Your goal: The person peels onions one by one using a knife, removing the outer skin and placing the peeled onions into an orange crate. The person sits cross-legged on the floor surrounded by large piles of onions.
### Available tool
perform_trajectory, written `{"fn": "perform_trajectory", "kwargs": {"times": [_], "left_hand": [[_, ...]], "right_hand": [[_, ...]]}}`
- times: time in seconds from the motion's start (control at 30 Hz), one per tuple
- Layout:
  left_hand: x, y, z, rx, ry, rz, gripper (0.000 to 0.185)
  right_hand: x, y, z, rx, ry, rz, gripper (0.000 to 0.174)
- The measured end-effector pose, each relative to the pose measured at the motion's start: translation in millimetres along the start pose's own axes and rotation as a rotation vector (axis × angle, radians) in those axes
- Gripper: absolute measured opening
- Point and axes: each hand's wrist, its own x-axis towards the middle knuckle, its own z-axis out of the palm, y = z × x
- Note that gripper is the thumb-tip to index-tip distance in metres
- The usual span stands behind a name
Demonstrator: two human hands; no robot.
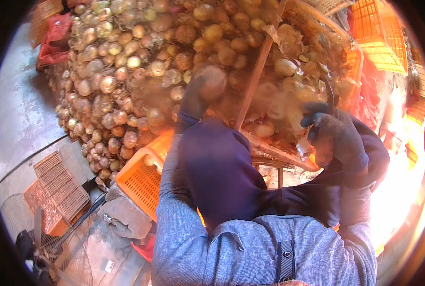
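My left hand (192, 102), in a dark glove, reaches past my left knee and grips a brownish onion (210, 83); both are blurred. Under and beyond it spreads a large heap of unpeeled onions (119, 96). My right hand (336, 137), also gloved, is closed around a knife whose dark, narrow blade (329, 92) points away from me. The knife's handle is hidden by the fingers. Close to that hand, a wood-edged bin holds pale peeled onions (285, 67) and loose skins. A wooden rail (256, 80) divides heap from bin.
An orange plastic crate (141, 182) with a few onions stands by my left thigh. More crates lie at lower left (60, 186) and upper right (379, 35). A wire-caged fan (69, 246) sits at lower left. Red mesh sacking (370, 89) lies right of the bin.
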Motion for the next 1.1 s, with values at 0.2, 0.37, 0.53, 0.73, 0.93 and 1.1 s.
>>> {"fn": "perform_trajectory", "kwargs": {"times": [0.2, 0.37, 0.53, 0.73, 0.93, 1.1], "left_hand": [[-31.0, 190.5, 55.6, -0.662, -0.27, 0.033, 0.09], [-60.6, 244.8, 100.8, -0.475, -0.144, 0.103, 0.092], [-84.6, 247.9, 159.4, -0.508, -0.075, 0.051, 0.08], [-95.5, 227.1, 217.2, -0.427, -0.008, 0.081, 0.072], [-88.9, 212.3, 241.9, -0.296, -0.174, 0.296, 0.057], [-83.7, 200.0, 257.1, 0.053, -0.108, 0.441, 0.046]], "right_hand": [[22.0, 32.8, -43.1, 0.114, 0.339, -0.266, 0.051], [10.3, 51.7, -5.8, 0.573, -0.244, 0.217, 0.038], [-21.2, 37.5, 12.4, 0.345, -0.105, -0.318, 0.023], [-18.3, 26.3, -1.7, 0.099, 0.127, -0.587, 0.015], [-30.3, 27.6, -21.4, 0.001, 0.113, -0.622, 0.018], [-32.5, 35.9, -30.3, -0.02, 0.119, -0.632, 0.018]]}}
